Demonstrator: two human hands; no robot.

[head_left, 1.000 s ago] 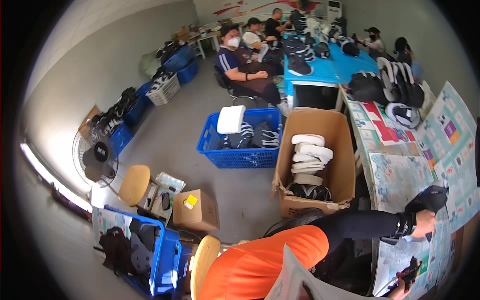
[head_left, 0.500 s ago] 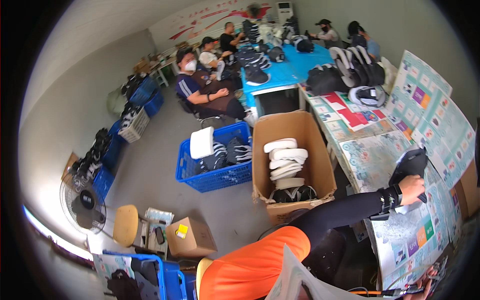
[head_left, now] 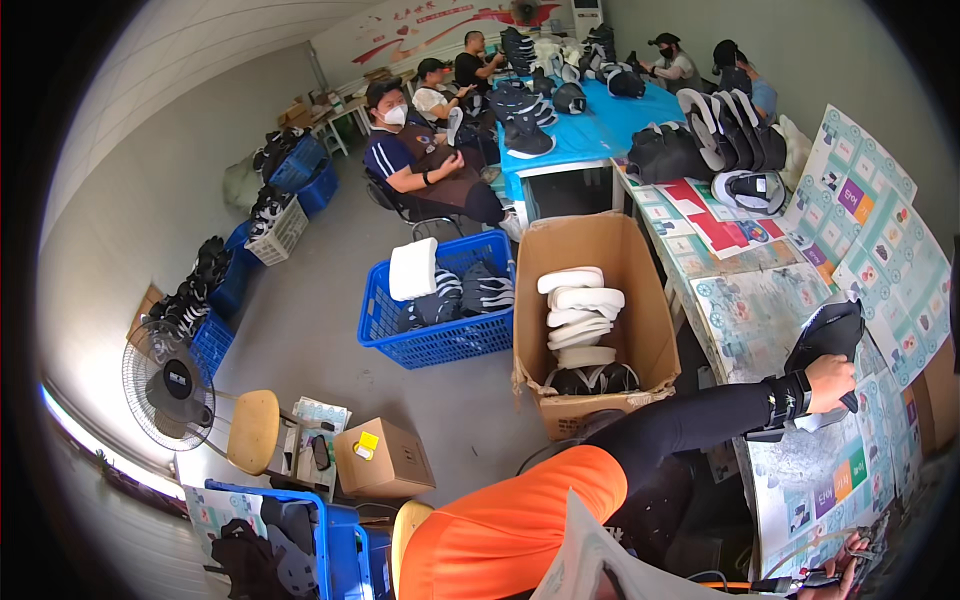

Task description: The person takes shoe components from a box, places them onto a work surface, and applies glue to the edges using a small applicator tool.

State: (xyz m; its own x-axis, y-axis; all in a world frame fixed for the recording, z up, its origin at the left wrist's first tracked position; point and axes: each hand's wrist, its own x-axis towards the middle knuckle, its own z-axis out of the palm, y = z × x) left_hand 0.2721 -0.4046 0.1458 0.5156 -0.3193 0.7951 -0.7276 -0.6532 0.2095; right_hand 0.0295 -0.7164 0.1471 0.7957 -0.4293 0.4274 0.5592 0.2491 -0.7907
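My left hand (head_left: 830, 382), at the end of a black sleeve with a dark wrist strap, is closed around a black shoe upper (head_left: 828, 332). It holds the upper tilted above the paper-covered bench (head_left: 745, 300) on the right. In the lower right corner my right hand (head_left: 850, 570) curls around a metal-looking tool. An orange hose (head_left: 742, 585) runs up to that hand. Dim light and the picture's rim hide most of the tool, so its exact kind is unclear.
Beside the bench stands a cardboard box (head_left: 648, 345) with white soles. Left of it, a blue basket (head_left: 440, 345) holds dark shoe uppers. Black shoes (head_left: 745, 135) line the bench's far end. Several people sit around a blue table (head_left: 590, 130). A fan (head_left: 170, 385) stands at left.
My view has shifted a little, so the room's things sit slightly farther right. Both hands keep their hold, and the shoe upper stays nearly in place over the bench.
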